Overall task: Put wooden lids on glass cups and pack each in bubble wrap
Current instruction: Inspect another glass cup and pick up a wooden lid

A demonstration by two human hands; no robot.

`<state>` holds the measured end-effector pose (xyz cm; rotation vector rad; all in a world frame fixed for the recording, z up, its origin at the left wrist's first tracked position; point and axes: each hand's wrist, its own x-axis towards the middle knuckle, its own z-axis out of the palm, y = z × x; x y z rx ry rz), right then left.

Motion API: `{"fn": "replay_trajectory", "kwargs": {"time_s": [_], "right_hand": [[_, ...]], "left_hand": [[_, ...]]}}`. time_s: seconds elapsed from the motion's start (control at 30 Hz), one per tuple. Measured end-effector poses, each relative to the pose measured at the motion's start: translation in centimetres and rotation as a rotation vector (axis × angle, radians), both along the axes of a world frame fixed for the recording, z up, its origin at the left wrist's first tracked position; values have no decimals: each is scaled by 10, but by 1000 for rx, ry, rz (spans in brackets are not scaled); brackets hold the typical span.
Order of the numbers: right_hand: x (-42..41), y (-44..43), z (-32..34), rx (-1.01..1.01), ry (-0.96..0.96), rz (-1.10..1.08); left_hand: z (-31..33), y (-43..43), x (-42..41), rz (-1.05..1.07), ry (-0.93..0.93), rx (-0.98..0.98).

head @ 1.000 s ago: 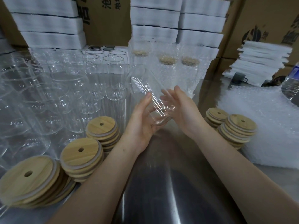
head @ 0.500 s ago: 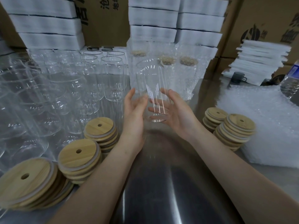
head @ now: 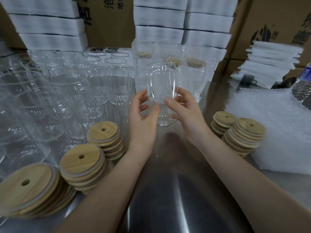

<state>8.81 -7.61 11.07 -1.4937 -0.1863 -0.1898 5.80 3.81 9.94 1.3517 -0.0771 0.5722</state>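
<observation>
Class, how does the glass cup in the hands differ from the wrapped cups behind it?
The held cup is bare and lidless; the wrapped cups wear bubble wrap over lids. The left hand and right hand grip the held cup; the wrapped cups stand untouched. All upright.

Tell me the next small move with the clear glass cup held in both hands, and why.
Probably free the right hand and take the top round wooden lid from the stack beside it, while the left hand holds the clear glass cup. The cup is upright, its mouth bare, and that stack is nearest.
</observation>
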Motion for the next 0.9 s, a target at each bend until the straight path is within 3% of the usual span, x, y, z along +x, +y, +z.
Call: {"fn": "replay_trajectory", "kwargs": {"time_s": [0.4, 0.57, 0.73, 0.9], "right_hand": [[5, -9, 0, 118, -18, 119], [5, -10, 5, 246, 142, 257], [0, -4, 5, 173, 286, 496], [1, -5, 4, 211, 343, 483]], "left_hand": [[0, 3, 1, -249, 134, -122], [2, 6, 0, -293, 173, -220], [1, 4, -2, -285, 208, -256], [0, 5, 0, -247, 214, -233]]}}
